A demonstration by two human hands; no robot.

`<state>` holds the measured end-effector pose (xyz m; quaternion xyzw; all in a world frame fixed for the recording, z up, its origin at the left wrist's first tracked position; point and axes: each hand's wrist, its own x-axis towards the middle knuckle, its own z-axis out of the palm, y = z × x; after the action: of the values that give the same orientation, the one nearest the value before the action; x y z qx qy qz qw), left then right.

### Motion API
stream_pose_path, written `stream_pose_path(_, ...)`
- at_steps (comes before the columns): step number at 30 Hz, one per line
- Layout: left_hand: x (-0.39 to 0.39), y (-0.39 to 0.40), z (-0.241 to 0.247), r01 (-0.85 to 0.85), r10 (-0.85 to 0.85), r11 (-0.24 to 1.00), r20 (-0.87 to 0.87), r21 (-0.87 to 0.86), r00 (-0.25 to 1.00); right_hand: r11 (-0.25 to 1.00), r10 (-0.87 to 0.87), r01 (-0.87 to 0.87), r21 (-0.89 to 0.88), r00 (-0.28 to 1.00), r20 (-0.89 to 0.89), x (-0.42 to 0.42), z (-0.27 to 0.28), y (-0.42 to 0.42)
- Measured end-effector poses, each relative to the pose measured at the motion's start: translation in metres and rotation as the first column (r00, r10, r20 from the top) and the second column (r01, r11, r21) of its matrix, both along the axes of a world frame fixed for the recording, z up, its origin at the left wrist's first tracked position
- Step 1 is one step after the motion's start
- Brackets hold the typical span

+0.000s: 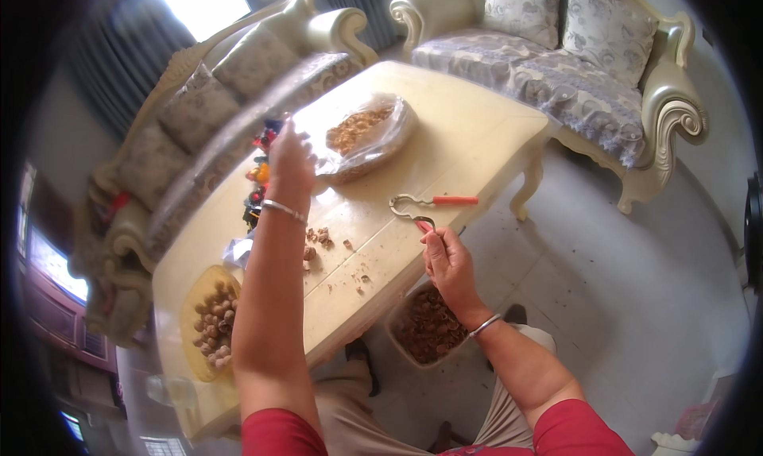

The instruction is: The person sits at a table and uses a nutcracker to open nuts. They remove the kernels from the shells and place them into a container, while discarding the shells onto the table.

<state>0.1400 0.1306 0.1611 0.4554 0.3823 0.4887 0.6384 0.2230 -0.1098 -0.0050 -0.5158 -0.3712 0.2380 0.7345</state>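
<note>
My right hand (pixel 447 259) holds one handle of a metal nutcracker (pixel 408 201) with red grips; its jaws are spread over the table's near edge. My left hand (pixel 293 158) reaches across the table, blurred, beside a plastic-lined round bowl (pixel 387 152) of shelled walnut kernels (pixel 357 129); whether it holds anything cannot be made out. Whole walnuts (pixel 214 328) fill a yellow bowl (pixel 189 319) at the left. Bits of cracked shell (pixel 323 237) and a walnut (pixel 309 253) lie on the table, partly behind my left forearm. Below the table edge stands a bin (pixel 430 364) of shells (pixel 429 328).
Small colourful toys (pixel 257 173) and a crumpled white wrapper (pixel 238 251) line the table's (pixel 465 116) far left side. A sofa (pixel 334 63) stands behind the table, another (pixel 524 69) at the upper right. Shell crumbs dot the tiled floor (pixel 572 265).
</note>
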Motion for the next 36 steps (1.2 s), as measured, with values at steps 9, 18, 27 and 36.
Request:
stream_pose_path(9,-0.094,-0.107,-0.078,0.153,-0.077,0.912,-0.208,0.381,0.975,0.998,0.037,-0.036,-0.059,0.999,0.023,0.002,-0.007,-0.004)
stream_pose_path(18,-0.139,-0.14,-0.158,0.018,0.112,0.929,-0.326,0.371,0.939,0.997,0.033,-0.027,-0.073,0.996,0.083,-0.007,-0.009,0.006)
stream_pose_path(27,-0.155,-0.13,-0.16,0.073,0.322,0.842,-0.606,0.535,0.728,0.999,0.042,-0.04,-0.032,0.997,0.062,-0.013,-0.009,0.016)
stream_pose_path(36,-0.153,-0.13,-0.142,0.222,0.205,0.847,-0.683,0.482,0.701,0.999,0.011,-0.007,-0.031,0.991,0.135,-0.018,-0.012,0.022)
